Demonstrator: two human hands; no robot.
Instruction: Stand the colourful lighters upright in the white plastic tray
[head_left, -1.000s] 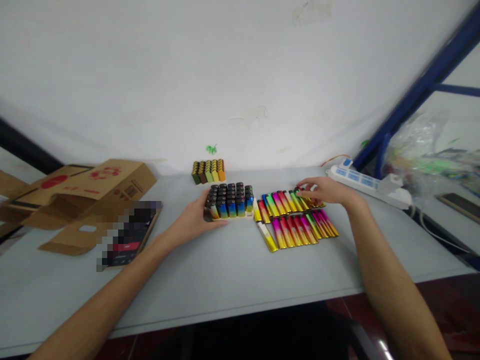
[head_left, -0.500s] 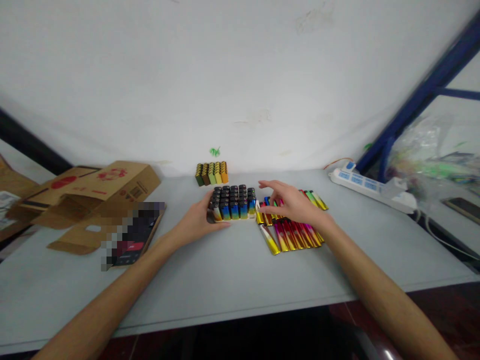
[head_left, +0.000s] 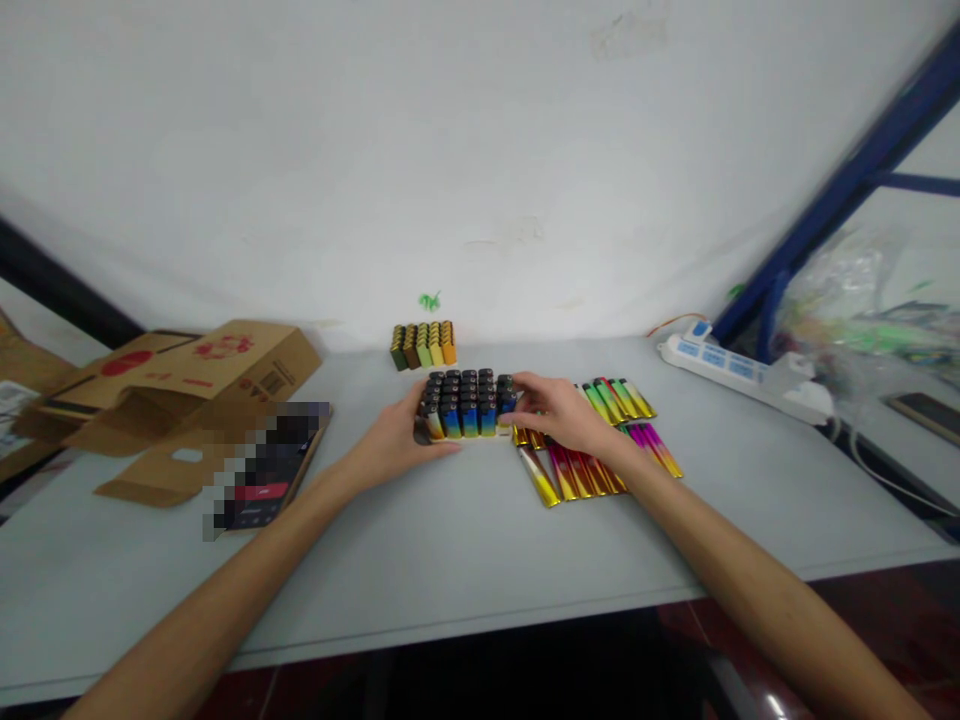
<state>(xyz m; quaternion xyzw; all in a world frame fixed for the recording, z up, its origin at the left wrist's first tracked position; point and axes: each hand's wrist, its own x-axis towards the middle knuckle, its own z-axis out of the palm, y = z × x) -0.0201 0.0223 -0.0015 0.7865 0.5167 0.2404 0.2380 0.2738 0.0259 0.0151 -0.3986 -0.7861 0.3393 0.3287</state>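
Note:
Rows of upright lighters [head_left: 469, 415] with black tops and shiny blue-to-yellow bodies stand packed in a shallow pale tray [head_left: 487, 439]. My left hand [head_left: 390, 438] is wrapped around the left end of this block, thumb along the front. At the right end, my right hand [head_left: 559, 412] has its fingers and thumb closed on the outermost lighters; its fingertips are partly hidden. Under and beyond my right hand lie loose metallic lighters: red and gold ones [head_left: 581, 472], green and gold ones [head_left: 619, 398], and pink-purple ones [head_left: 654, 447].
A second block of upright lighters [head_left: 424, 345] stands near the wall. On the left are an opened cardboard box [head_left: 247, 365] and a partly pixelated phone [head_left: 277, 475]. A white power strip [head_left: 742, 375] with a cable lies at the right, beside a blue metal frame [head_left: 832, 190].
My right hand has moved left from above the loose lighters and closed at the block's right end. More of the pink-purple lighters now shows. My left hand has stayed in place.

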